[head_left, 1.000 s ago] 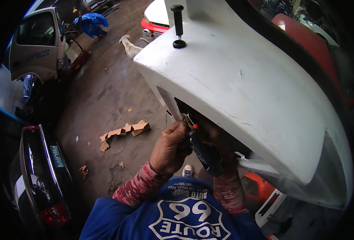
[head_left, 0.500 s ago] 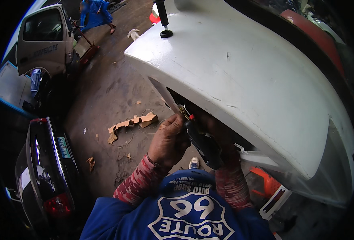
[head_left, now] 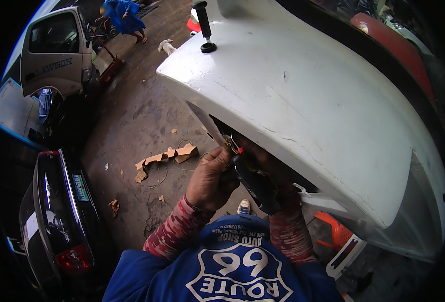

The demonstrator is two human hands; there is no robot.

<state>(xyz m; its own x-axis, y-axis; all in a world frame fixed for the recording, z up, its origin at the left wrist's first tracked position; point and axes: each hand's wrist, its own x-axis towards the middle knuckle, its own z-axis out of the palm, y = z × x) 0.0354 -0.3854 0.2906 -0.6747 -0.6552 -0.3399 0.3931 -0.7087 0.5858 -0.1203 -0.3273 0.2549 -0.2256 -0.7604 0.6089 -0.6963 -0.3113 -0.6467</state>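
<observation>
A large white vehicle body panel (head_left: 303, 100) with scratches and small dents spreads out before me. Along its lower edge runs a dark opening (head_left: 221, 125). There, my left hand (head_left: 210, 173) is closed in a pinch beside thin wires (head_left: 230, 143); whatever its fingertips hold is too small to make out. A black hand-held tool (head_left: 255, 186) with a small red part near its upper end slants down between my hands. My right hand (head_left: 269, 161) lies in shadow behind this tool and appears closed around it, its fingers largely hidden by the tool and panel.
A black upright rod with a round base (head_left: 208, 47) stands on the panel. Torn cardboard (head_left: 167, 155) and thin wire lie on the floor. A black car (head_left: 56, 211) and a white truck cab (head_left: 54, 50) are at left. Beyond are a person in blue (head_left: 124, 17) and an orange chair (head_left: 333, 229).
Both hands and the black tool stay in nearly the same place at the opening. The far person in blue has shifted slightly right.
</observation>
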